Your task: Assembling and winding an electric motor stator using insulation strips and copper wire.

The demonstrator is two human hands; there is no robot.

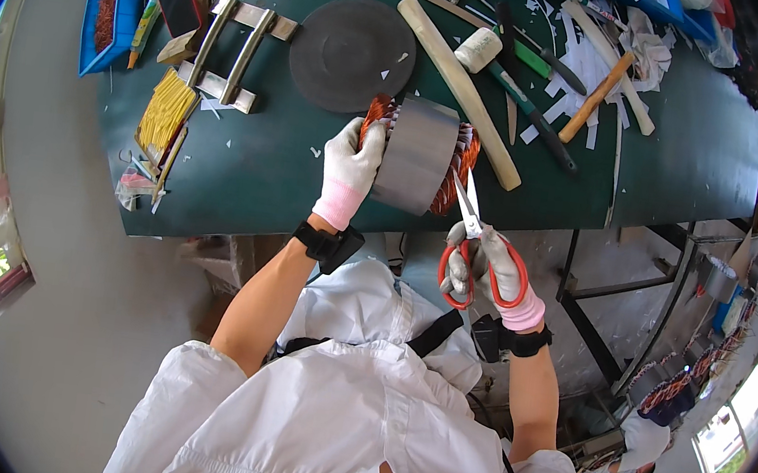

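1. Head view showed the right hand (487,272), gloved, with its fingers closed through the red handles of a pair of scissors (476,248), blades pointing up at the copper winding.
2. Just beyond, the left hand (349,172) had its fingers wrapped over the near-left end of a motor stator (418,155), a grey cylinder with copper coils at both ends, at the near edge of the green table (255,176).
3. Behind it lay a dark round disc (351,54) and a long wooden stick (460,87).
4. Farther left sat a bundle of yellow strips (167,110) and a blue tray (110,14).
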